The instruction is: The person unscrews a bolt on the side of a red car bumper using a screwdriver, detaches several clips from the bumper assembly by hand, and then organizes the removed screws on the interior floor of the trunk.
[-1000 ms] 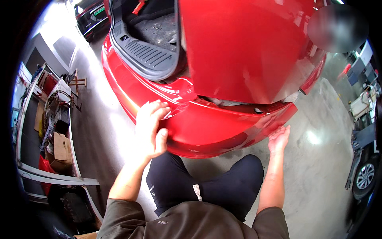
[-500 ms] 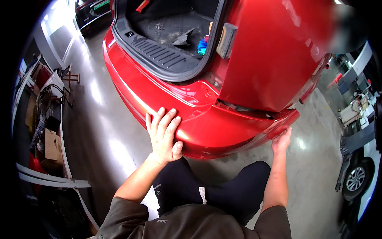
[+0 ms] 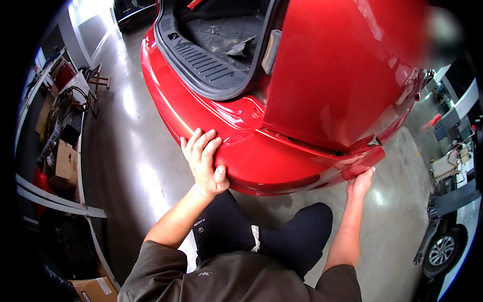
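Note:
A red rear bumper [image 3: 282,166] curves across the back of a red car in front of me. My left hand [image 3: 204,158] lies on its outer face, fingers spread and thumb apart. At the right end of the bumper my right hand [image 3: 359,182] grips the lower edge by the corner; its fingertips are partly hidden there. A dark gap [image 3: 302,143] runs between the bumper's upper edge and the red body panel [image 3: 342,75]. The bumper end lies close to the panel's lower corner.
Above the bumper is the open boot [image 3: 216,38], with a torn grey piece [image 3: 240,47] inside. A shelf with a cardboard box [image 3: 64,163] and cables stands at left. A white car's wheel [image 3: 441,250] is at lower right, a dark car [image 3: 133,11] at far left.
My right hand and the bumper's right end have moved slightly; the gap under the body panel looks narrower. My left hand stays on the bumper. The whole view has shifted a little.

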A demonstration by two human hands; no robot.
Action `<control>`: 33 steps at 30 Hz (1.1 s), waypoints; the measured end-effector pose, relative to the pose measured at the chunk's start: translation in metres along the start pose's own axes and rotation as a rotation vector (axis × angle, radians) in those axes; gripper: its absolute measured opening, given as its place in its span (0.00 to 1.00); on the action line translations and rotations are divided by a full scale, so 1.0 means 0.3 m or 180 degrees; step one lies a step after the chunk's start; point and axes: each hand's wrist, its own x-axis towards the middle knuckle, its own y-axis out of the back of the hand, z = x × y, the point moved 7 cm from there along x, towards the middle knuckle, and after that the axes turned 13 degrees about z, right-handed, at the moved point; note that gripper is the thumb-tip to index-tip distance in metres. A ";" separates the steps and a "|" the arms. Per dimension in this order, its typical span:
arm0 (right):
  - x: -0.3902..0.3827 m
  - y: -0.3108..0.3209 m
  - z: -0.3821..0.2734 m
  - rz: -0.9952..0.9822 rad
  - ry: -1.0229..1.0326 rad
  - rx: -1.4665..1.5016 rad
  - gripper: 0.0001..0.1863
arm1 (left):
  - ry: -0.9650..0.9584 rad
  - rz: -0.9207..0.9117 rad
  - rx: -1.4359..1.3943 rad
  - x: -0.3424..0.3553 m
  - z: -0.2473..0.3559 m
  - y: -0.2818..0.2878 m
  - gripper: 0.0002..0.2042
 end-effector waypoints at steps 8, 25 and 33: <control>0.072 0.040 0.033 -0.0229 0.0057 0.0108 0.31 | 0.0025 0.0097 0.0164 -0.013 0.017 -0.020 0.31; 0.074 -0.033 -0.039 -0.1311 -0.0325 0.1043 0.34 | 0.0205 -0.0006 0.0322 -0.040 0.059 -0.048 0.34; 0.048 -0.040 -0.024 -0.1786 -0.0430 0.0810 0.47 | 0.0195 0.0002 0.0310 -0.054 0.025 -0.040 0.33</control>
